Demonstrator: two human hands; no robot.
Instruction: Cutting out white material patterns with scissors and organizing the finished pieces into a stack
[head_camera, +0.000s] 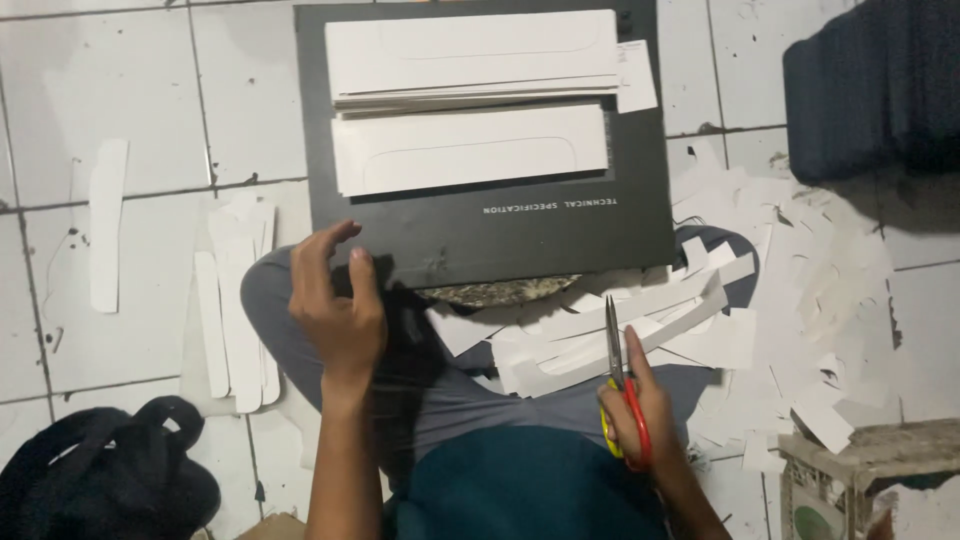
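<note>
My left hand (338, 305) hovers with curled fingers at the near left corner of a black board (640, 215) that rests on my lap; whether it touches the board is unclear. Two stacks of white card sheets lie on the board, a thick one (470, 52) at the far side and a thinner one (470, 150) nearer me. My right hand (640, 410) grips red and yellow scissors (617, 375), blades closed and pointing away from me. White paper offcuts (590, 335) are piled on my lap beside the scissors.
Cut white rounded strips (238, 310) lie on the tiled floor at left, with one more strip (106, 225) farther left. Paper scraps (810, 290) cover the floor at right. A black bag (100, 480) sits at lower left, a dark cushion (880, 85) at upper right, a cardboard box (850, 480) at lower right.
</note>
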